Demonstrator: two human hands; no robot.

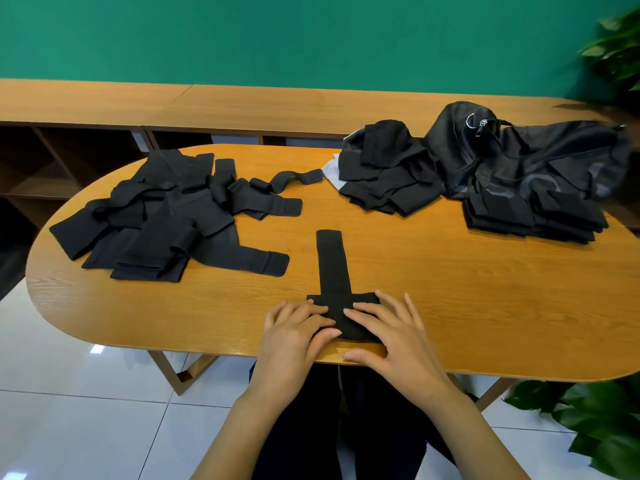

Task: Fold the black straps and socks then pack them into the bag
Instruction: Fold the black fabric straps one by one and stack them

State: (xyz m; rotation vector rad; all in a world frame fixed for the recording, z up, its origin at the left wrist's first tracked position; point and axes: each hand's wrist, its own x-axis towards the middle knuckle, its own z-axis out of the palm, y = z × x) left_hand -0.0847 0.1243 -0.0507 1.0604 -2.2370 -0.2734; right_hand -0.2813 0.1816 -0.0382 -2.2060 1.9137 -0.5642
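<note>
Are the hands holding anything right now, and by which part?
Nothing is gripped: the left hand and right hand press straight fingers on the folded near end of the long black fabric strap.

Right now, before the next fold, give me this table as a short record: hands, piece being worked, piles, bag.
left hand: fingers flat on the folded near end of the black strap
right hand: flat on the same end, thumb by the table edge
strap tail: lies straight, pointing away from the person
loose pile: unfolded black pieces, far left
folded pile: right of centre, beside the black bag
folded stack: in front of the bag
</note>
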